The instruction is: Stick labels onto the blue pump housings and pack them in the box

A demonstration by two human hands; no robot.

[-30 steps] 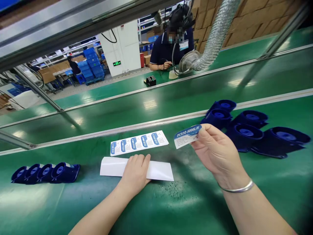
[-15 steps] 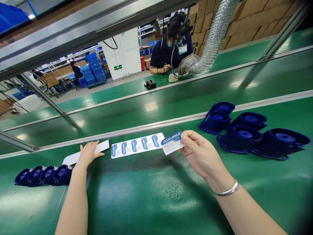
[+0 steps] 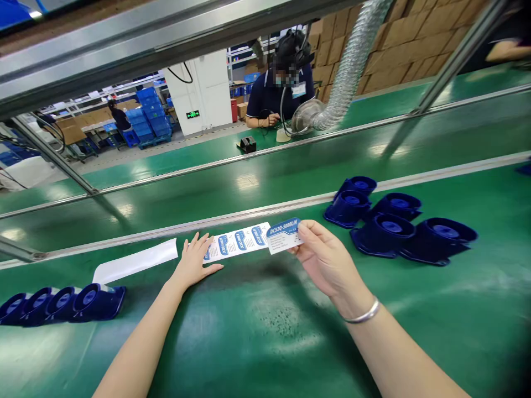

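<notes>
Between the thumb and fingers of my right hand [image 3: 326, 257] is a blue-and-white label [image 3: 283, 236] printed "DC52Q-5000L/H". Its left edge overlaps the right end of a strip of labels [image 3: 240, 243] lying on the green bench. My left hand [image 3: 194, 262] rests with fingers spread on the left end of that strip and covers part of it. Left of this hand lies a blank white strip of paper [image 3: 136, 262]. A row of several dark blue plastic housings [image 3: 97, 303] stands at the far left, and more blue housings [image 3: 392, 232] stand to the right of my right hand.
A metal rail frame [image 3: 199, 157] runs across beyond the green bench [image 3: 249, 342]. Behind it a co-worker [image 3: 282, 83] sits beside a flexible silver duct [image 3: 344, 77]. A small black fixture [image 3: 248, 145] stands on the far bench.
My left hand has moved right, from the blank white strip onto the left end of the label strip. My right hand still holds the label. The view has shifted a little to the right.
</notes>
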